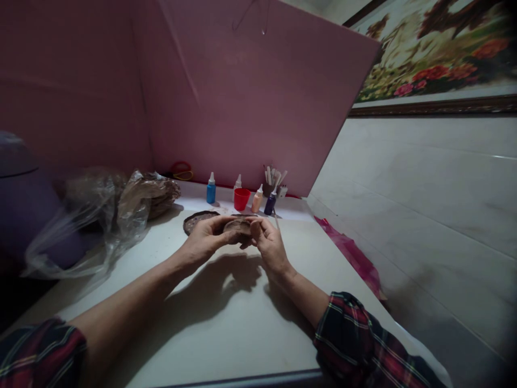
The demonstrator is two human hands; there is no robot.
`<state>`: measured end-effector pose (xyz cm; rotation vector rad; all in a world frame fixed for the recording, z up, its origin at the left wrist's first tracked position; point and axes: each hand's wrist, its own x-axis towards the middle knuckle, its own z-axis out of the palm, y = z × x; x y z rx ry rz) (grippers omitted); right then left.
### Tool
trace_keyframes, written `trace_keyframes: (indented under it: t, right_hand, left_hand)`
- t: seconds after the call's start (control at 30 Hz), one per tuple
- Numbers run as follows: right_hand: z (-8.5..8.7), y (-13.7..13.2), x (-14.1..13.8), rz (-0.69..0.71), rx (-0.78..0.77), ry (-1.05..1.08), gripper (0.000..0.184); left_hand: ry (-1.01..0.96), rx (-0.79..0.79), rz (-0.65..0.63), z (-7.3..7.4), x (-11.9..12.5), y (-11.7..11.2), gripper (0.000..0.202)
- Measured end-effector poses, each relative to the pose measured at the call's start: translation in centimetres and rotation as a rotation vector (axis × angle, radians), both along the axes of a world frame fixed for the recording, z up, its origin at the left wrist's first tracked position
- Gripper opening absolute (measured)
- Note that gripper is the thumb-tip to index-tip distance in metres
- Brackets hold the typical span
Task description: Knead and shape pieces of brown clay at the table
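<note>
L hand (204, 233) & R hand (270, 242) both grasp a brown clay-like piece (238, 228), just on the near side of the red cup (242, 199) (landmark). L: thumb along piece's near face, fingers over its upper side. R: fingertips bent in, pinching its R end; can't tell how far they wrap behind. Piece looks held up off the tabletop (242, 334), hands' shadows below. L forearm (133, 302) slants in from near-L of cup, R forearm (307, 295) from near-R, wrists approx. level w/ each other.

Room: white surface runs from cup toward the viewer, down to a dark front edge (250, 379). Tighter beyond: row of btls at cup's sides, blue btl (210, 192) L, peach btl (257, 201) & purple btl (270, 203) R, then pink panel (250, 97) behind cup. Near-L of cup, speckled brown dish (197, 220) sits right by L hand; farther L, plastic bag (133, 205). Well R of cup, magenta sheet (351, 253) lines the R edge, by the tiled wall (424, 205).
</note>
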<state>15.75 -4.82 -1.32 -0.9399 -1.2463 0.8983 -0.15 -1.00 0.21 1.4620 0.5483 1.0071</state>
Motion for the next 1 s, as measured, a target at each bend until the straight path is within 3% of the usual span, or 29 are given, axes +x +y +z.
trace_keyframes:
  t: [0.17, 0.47, 0.73, 1.0]
  right_hand:
    - [0.3, -0.5, -0.2, -0.004, -0.008, -0.127, 0.042]
    - [0.3, -1.0, -1.1, -0.061, 0.001, -0.035, 0.032]
    - [0.1, -0.9, -1.3, -0.11, 0.041, -0.053, 0.028]
    - [-0.2, -0.4, -0.3, -0.05, 0.134, -0.177, 0.029]
  left_hand:
    - [0.018, 0.001, 0.064, -0.3, 0.2, 0.0, 0.034]
    - [-0.105, -0.03, 0.206, -0.2, 1.1, -1.4, 0.027]
    - [-0.105, 0.025, 0.157, -0.2, 1.1, -1.3, 0.022]
    - [-0.067, -0.045, 0.054, 0.3, 0.4, -0.8, 0.036]
